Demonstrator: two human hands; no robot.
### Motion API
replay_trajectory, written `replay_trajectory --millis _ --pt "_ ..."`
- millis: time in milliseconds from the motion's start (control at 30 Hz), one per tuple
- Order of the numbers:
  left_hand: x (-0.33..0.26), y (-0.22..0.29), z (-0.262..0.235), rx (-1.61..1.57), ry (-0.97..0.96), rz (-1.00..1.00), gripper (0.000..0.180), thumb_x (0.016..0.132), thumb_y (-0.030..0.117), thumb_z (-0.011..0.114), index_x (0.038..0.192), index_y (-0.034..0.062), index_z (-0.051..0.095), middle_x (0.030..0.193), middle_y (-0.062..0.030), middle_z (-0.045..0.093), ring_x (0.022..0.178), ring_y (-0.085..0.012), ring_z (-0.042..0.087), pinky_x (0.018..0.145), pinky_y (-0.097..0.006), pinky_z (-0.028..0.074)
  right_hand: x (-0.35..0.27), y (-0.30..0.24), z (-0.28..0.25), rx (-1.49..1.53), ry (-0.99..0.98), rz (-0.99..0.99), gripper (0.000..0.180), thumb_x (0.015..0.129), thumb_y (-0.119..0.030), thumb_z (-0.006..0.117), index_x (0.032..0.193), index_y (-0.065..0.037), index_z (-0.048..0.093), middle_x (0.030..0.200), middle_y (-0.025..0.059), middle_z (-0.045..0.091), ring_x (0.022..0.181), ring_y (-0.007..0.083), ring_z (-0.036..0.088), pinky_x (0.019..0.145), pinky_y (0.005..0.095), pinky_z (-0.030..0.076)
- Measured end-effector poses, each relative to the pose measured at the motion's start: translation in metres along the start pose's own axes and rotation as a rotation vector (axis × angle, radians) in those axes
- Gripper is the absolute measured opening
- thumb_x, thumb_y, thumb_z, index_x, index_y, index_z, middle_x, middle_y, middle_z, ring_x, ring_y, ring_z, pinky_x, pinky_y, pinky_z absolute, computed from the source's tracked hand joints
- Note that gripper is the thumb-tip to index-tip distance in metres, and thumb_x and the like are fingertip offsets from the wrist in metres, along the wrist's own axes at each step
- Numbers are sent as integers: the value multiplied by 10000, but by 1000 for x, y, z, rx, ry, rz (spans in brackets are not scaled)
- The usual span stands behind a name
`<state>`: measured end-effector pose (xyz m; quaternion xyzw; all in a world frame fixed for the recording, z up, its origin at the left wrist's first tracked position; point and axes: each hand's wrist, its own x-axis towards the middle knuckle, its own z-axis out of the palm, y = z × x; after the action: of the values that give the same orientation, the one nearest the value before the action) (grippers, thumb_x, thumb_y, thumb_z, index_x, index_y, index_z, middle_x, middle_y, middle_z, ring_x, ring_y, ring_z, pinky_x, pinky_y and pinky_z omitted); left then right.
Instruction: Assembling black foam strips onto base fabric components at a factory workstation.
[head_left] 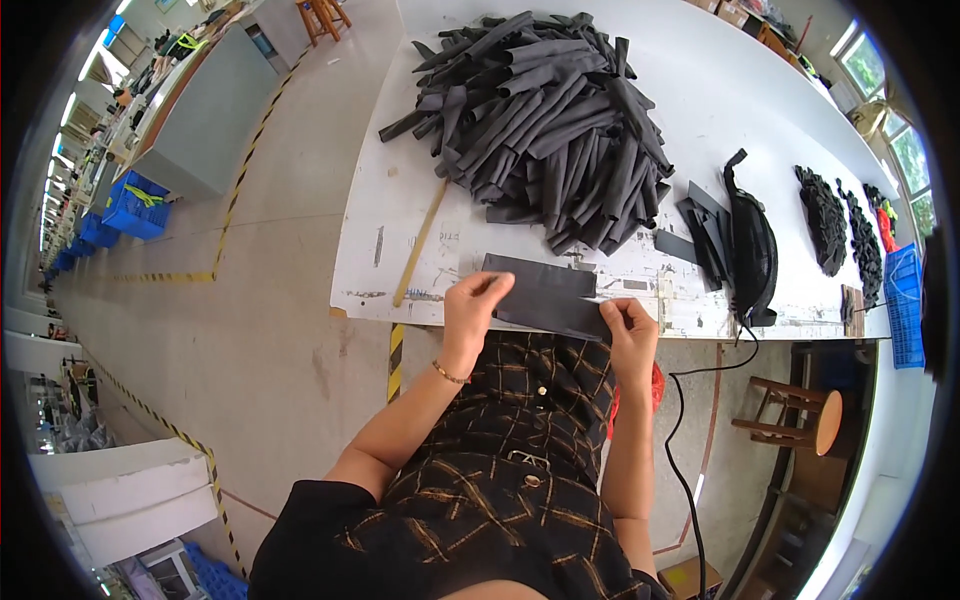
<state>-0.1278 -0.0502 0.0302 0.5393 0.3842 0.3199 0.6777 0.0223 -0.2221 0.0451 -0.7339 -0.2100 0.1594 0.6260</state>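
Observation:
At the near edge of the table, a dark grey strip of fabric stretches between my two hands. My left hand pinches its left end between thumb and fingers. The right end is gripped by my right hand in a similar pinch. Just behind it, a dark flat fabric piece lies on the table; whether it is joined to the held strip I cannot tell. Beyond my hands rises a large heap of dark, rolled-looking fabric strips.
Right of the heap lie several loose dark pieces and a black curved pouch-like item. A wooden stick rests on the white table at left. Farther right are black bundles and a blue basket. A wooden stool stands below.

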Motion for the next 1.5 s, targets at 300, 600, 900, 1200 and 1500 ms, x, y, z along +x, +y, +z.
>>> replay_trajectory --millis 300,600,900,1200,1500 --pt "-1 -37 9 592 93 495 158 758 103 796 789 23 663 794 -56 563 685 -180 549 621 -289 451 -6 48 6 -445 63 -65 197 823 -121 735 922 12 629 798 126 624 717 244 588 683 355 478" --pt "78 33 78 346 -31 692 106 881 107 684 884 6 652 788 -86 624 618 -145 572 576 -273 466 92 60 -55 -782 524 -339 142 853 -23 606 993 -11 626 999 173 620 950 360 566 831 448 451" --pt "150 6 142 641 -246 387 183 808 182 722 846 4 708 757 -126 703 696 -212 684 660 -319 518 130 96 -86 -1241 69 -358 303 847 -91 549 1134 -65 641 1137 100 632 1096 273 564 928 423 413" --pt "90 22 99 -198 -514 -319 220 904 77 590 1082 -32 522 911 -201 693 728 -249 698 635 -320 569 14 103 -74 -1285 15 -466 151 828 -89 581 972 -45 583 979 126 600 947 305 557 822 431 436" --pt "39 47 67 -558 -520 -363 200 907 34 621 1105 8 609 1063 -101 671 963 -215 672 895 -363 558 12 32 -68 -338 395 -246 193 981 -34 445 1158 20 502 994 139 578 949 241 556 848 316 437"
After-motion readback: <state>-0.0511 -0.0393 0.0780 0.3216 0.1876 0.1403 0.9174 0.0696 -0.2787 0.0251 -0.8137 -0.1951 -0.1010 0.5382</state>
